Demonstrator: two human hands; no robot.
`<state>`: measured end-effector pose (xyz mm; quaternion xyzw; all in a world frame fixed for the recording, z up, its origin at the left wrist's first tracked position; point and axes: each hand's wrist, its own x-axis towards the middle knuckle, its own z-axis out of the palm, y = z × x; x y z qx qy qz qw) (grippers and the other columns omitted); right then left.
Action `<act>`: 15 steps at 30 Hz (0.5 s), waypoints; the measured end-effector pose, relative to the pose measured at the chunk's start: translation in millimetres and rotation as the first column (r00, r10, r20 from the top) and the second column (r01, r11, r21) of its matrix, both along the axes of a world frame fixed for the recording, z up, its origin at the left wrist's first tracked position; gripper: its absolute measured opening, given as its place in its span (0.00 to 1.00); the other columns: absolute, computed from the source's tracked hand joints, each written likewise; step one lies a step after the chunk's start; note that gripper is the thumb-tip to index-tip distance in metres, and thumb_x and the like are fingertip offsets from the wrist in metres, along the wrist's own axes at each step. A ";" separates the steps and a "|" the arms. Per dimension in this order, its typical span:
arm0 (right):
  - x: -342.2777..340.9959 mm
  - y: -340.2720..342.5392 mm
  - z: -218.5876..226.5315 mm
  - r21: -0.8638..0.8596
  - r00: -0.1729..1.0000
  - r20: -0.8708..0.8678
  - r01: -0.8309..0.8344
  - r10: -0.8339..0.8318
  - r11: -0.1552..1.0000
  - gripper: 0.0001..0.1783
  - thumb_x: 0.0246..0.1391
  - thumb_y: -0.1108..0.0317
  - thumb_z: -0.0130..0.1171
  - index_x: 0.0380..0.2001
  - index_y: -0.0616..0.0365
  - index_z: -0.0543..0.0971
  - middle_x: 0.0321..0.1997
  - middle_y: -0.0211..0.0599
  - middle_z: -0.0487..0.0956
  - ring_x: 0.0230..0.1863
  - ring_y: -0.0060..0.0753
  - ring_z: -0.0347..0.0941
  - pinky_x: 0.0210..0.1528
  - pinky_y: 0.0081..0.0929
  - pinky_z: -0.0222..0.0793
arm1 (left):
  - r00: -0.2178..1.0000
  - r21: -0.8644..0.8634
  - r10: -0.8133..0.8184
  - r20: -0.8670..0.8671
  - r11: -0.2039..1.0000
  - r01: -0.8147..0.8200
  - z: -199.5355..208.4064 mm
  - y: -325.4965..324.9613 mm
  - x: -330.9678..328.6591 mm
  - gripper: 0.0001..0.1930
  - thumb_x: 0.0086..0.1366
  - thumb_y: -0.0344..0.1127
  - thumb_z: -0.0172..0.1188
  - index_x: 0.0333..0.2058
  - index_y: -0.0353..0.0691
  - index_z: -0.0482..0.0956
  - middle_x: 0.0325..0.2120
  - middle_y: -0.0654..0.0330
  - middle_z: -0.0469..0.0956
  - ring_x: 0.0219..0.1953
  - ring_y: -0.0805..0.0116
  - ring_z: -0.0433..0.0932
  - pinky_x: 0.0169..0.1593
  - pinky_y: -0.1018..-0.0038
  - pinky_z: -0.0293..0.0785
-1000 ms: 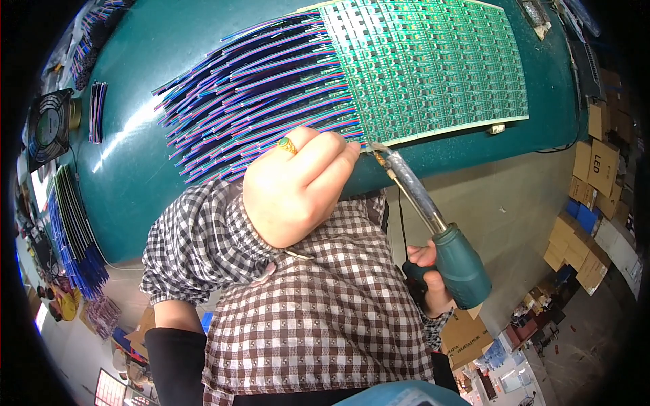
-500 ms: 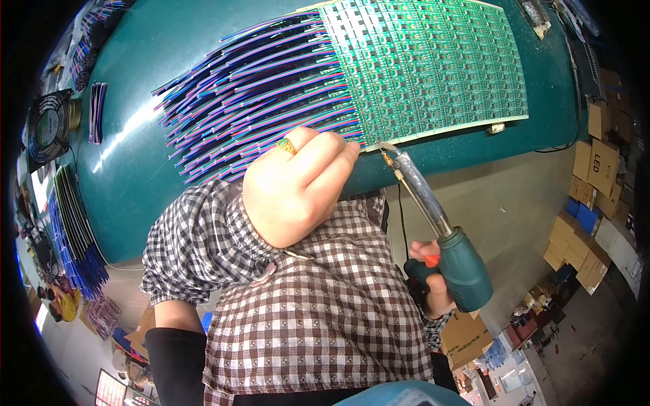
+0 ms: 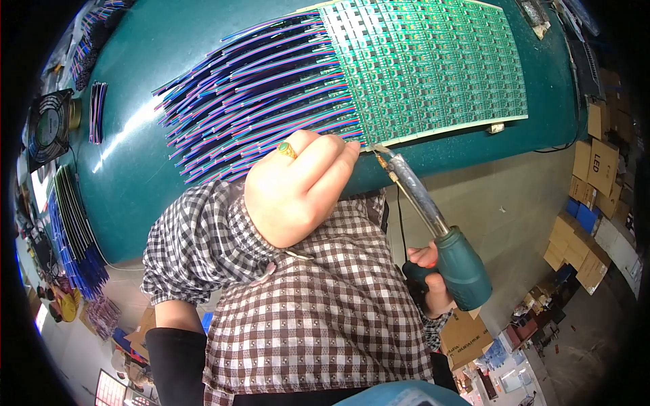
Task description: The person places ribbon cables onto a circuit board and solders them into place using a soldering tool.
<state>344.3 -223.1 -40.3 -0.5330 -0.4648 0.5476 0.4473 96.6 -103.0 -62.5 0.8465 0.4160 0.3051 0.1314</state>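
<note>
A large panel of green circuit boards (image 3: 440, 68) lies on the table, with rows of thin blue, red and black ribbon wires (image 3: 257, 95) running left from its left edge. My left hand (image 3: 294, 193), a ring on one finger, is closed in a pinch at the panel's near left corner, by the ends of the nearest wires. What sits between its fingertips is mostly hidden, but looks like a ribbon wire. My right hand (image 3: 437, 287) grips a dark green soldering gun (image 3: 465, 271) by its handle. Its tip is at that same corner, just right of my left fingertips; contact is unclear.
The green table (image 3: 128, 196) ends in a near edge just below the panel. A small wire bundle (image 3: 97, 113) and a black fan (image 3: 51, 130) stand at the left, above a hanging wire bundle (image 3: 74, 230). Cardboard boxes (image 3: 599, 166) are stacked on the right.
The soldering gun has shifted slightly left, bringing its tip closer to my left fingertips. A finger of my right hand now covers more of the red trigger. My left hand has barely moved.
</note>
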 end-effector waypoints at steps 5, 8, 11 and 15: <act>-0.6 -0.7 1.5 -0.036 1.000 0.031 -0.003 0.004 0.999 0.33 0.58 0.52 0.61 0.53 0.72 0.69 0.36 0.39 0.75 0.39 0.36 0.75 0.51 0.46 0.75 | 1.000 0.017 -0.012 0.001 1.000 0.012 -1.6 0.1 0.7 0.20 0.42 0.18 0.64 0.38 0.26 0.81 0.30 0.55 0.78 0.30 0.63 0.77 0.33 0.73 0.75; 0.0 -1.2 0.5 -0.043 0.998 0.054 -0.008 0.010 0.999 0.33 0.58 0.51 0.62 0.53 0.72 0.69 0.35 0.38 0.74 0.39 0.36 0.74 0.51 0.46 0.75 | 1.000 0.037 -0.009 -0.006 0.999 0.010 -3.5 -0.4 1.0 0.20 0.41 0.19 0.65 0.38 0.26 0.81 0.30 0.55 0.78 0.30 0.63 0.78 0.33 0.73 0.75; 1.0 -1.9 -0.3 -0.064 0.998 0.059 -0.016 0.019 0.998 0.34 0.58 0.50 0.62 0.54 0.71 0.69 0.35 0.37 0.74 0.39 0.35 0.74 0.52 0.46 0.74 | 1.000 0.034 -0.001 -0.012 0.999 0.002 -2.4 -1.4 1.1 0.20 0.41 0.19 0.65 0.39 0.26 0.81 0.31 0.55 0.78 0.30 0.63 0.78 0.34 0.73 0.75; 1.3 -1.0 0.6 -0.073 0.998 0.058 -0.020 0.025 0.997 0.34 0.58 0.50 0.62 0.54 0.70 0.69 0.35 0.37 0.74 0.39 0.35 0.74 0.52 0.46 0.74 | 1.000 0.037 -0.005 -0.021 0.999 0.006 -2.8 -1.8 1.1 0.21 0.40 0.19 0.65 0.39 0.26 0.81 0.31 0.55 0.78 0.31 0.63 0.78 0.34 0.73 0.75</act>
